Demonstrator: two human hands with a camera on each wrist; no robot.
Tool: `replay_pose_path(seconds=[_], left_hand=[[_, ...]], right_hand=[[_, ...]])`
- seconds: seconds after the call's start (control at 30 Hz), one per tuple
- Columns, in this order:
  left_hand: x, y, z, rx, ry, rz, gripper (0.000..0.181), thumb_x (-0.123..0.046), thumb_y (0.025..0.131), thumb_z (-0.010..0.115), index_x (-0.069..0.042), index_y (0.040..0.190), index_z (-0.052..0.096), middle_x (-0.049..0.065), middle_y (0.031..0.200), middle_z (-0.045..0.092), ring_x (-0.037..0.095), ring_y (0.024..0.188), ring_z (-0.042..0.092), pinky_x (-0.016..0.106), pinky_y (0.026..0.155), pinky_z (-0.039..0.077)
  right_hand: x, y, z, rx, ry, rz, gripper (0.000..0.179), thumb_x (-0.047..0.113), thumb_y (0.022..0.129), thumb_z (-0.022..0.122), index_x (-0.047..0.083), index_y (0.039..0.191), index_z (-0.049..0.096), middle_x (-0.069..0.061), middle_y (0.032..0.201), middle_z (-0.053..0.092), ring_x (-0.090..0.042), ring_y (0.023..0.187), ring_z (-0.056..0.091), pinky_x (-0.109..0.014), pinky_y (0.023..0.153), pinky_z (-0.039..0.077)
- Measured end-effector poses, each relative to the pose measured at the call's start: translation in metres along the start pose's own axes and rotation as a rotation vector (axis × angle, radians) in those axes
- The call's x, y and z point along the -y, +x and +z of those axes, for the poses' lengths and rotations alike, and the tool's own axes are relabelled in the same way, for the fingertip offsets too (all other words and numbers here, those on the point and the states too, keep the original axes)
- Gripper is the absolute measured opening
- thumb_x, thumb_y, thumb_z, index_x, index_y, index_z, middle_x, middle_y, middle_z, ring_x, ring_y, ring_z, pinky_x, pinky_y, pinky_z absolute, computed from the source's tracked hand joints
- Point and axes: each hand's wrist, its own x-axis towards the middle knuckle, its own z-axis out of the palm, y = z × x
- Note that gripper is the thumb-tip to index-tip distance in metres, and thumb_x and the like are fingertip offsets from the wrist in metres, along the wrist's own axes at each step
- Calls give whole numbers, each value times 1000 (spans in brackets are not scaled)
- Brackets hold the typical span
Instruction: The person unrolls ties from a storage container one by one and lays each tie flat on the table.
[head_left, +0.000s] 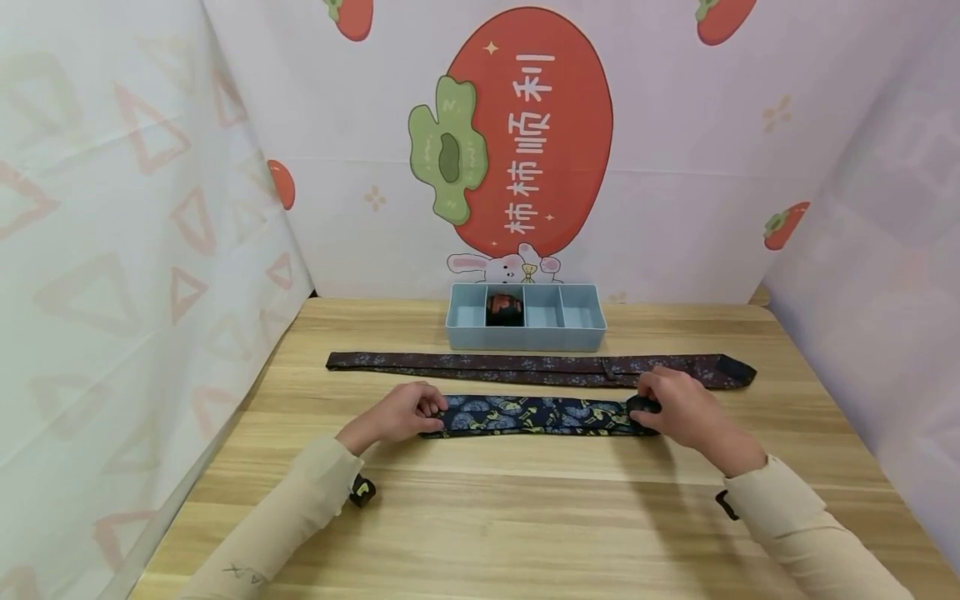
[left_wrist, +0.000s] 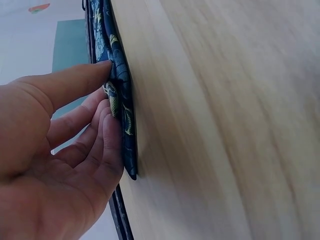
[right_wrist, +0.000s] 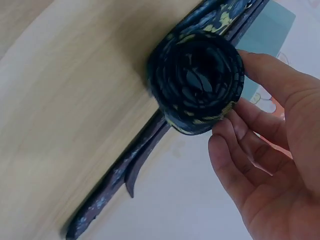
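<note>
While right hand [head_left: 681, 407] pinches rolled end [right_wrist: 195, 80] of navy, yellow-patterned fabric necktie [head_left: 536, 412], left hand [head_left: 401, 412] pinches flat end [left_wrist: 127, 150] on pale wood-grain table [head_left: 480, 517]. I judge rolled end could spring loose if right hand slackens, or skew if left pulls crooked; long maroon floral fabric necktie [head_left: 536, 364] behind could get nudged.

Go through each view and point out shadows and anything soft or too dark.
Head: a soft-edged shadow stretches over the table below the right hand; left wrist: the box is a soft, featureless patch; right wrist: the rolled tie is very dark at its core, with a dim, blurry shadow on the table beside it.
</note>
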Motion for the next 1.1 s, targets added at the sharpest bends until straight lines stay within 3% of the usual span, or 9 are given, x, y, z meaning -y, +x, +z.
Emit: replay_pose_path(seconds=[0.3, 0.57, 0.83, 1.1], left_hand=[[7, -5, -5, -2, -14, -9, 18, -11, 96, 78, -6, 113, 73, 4, 99, 67, 11, 89, 60, 25, 79, 55], [1, -5, -8, -4, 28, 7, 17, -9, 96, 77, -5, 112, 73, 4, 99, 68, 10, 88, 60, 25, 79, 55], [3, -4, -10, -31, 74, -10, 20, -10, 96, 78, -5, 114, 73, 4, 102, 69, 11, 90, 61, 30, 82, 55], [8, -3, -10, -44, 85, -12, 19, -12, 96, 78, -6, 114, 73, 3, 103, 68, 11, 91, 62, 30, 83, 56]], right_hand=[[-13, -6, -3, 63, 49, 52, 24, 18, 90, 84, 2, 101, 69, -5, 87, 62, -13, 72, 52, -33, 63, 48], [6, 7, -10, 68, 39, -15, 24, 16, 90, 85, 0, 100, 70, -5, 83, 60, -13, 69, 46, -31, 62, 43], [18, 17, -1, 128, 39, -62, 20, 12, 89, 85, 2, 99, 70, -7, 87, 63, -11, 70, 49, -29, 61, 45], [7, 10, 4, 46, 11, -50, 26, 13, 85, 89, 5, 90, 65, -5, 83, 59, -12, 69, 45, -30, 61, 40]])
